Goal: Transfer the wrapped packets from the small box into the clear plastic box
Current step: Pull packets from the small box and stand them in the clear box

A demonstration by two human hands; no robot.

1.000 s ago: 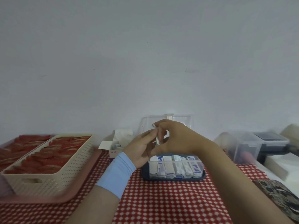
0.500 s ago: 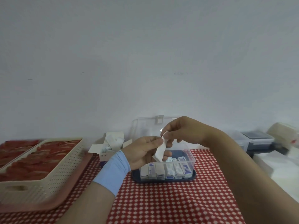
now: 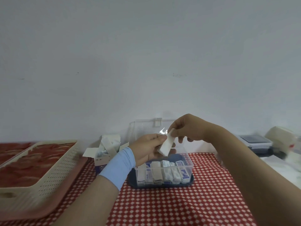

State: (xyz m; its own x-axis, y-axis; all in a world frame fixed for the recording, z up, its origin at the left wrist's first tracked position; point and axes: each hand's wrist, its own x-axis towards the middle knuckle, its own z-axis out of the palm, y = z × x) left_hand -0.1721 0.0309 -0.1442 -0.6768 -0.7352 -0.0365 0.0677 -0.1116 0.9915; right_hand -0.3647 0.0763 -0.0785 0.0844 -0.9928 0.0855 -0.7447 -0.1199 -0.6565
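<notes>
A white wrapped packet (image 3: 166,145) hangs tilted above the clear plastic box (image 3: 189,163). My right hand (image 3: 187,128) pinches its top end. My left hand (image 3: 149,148) holds its lower part between curled fingers and thumb. The clear box stands on a dark blue lid, its own clear lid up behind it, with a row of white and blue packets (image 3: 162,172) standing along its near wall. The small cardboard box (image 3: 104,152) sits to the left with open flaps and several packets sticking out.
A cream perforated basket (image 3: 48,173) with red contents sits on a pink tray (image 3: 53,204) at the left. Lidded plastic containers (image 3: 254,142) stand at the right by a white surface. A red checked cloth (image 3: 179,206) covers the table; a wall rises close behind.
The packet has been drawn out from between both hands and now hangs tilted over the clear box. My right hand rose and moved right; the view shifted slightly.
</notes>
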